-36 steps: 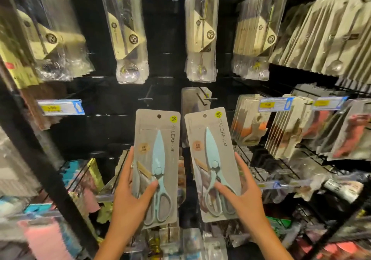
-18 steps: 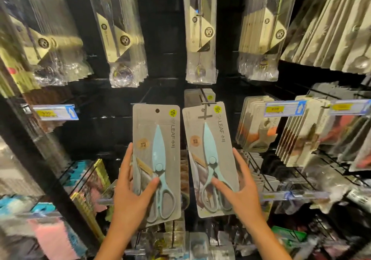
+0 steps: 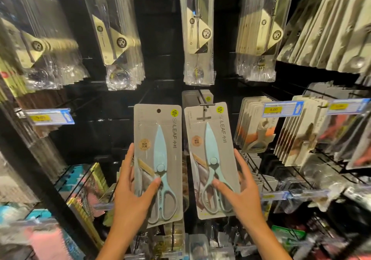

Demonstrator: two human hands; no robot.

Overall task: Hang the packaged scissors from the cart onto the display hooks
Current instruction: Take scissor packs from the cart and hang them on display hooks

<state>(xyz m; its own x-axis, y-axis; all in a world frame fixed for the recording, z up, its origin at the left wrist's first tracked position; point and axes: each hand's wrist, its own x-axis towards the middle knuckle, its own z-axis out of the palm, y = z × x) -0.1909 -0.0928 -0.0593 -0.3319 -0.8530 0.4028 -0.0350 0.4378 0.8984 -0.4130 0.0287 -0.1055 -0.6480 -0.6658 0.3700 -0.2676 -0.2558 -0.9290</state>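
While the black display wall [image 3: 160, 39] fills the whole frame, its hooks carry rows of clear-bagged utensils [image 3: 112, 39] across the top and grey carded goods [image 3: 301, 135] at the right. At the centre of the frame two packaged scissors are held upright side by side, close together, each a grey card with pale blue scissors. The left package [image 3: 158, 159] sits slightly lower; its hang hole at the top is free of any hook. The right package [image 3: 210, 155] tilts slightly left at its top, where the T-shaped end of a display hook [image 3: 203, 107] overlaps its hang slot; whether the hook passes through cannot be told. The left hand [image 3: 132, 197] grips the left package's lower half, thumb across the front, fingers extended along the left edge. The right hand [image 3: 244, 197] grips the right package likewise, thumb on the front, fingers up the right edge. Blue-and-yellow price tags [image 3: 281, 109] sit at mid-height.
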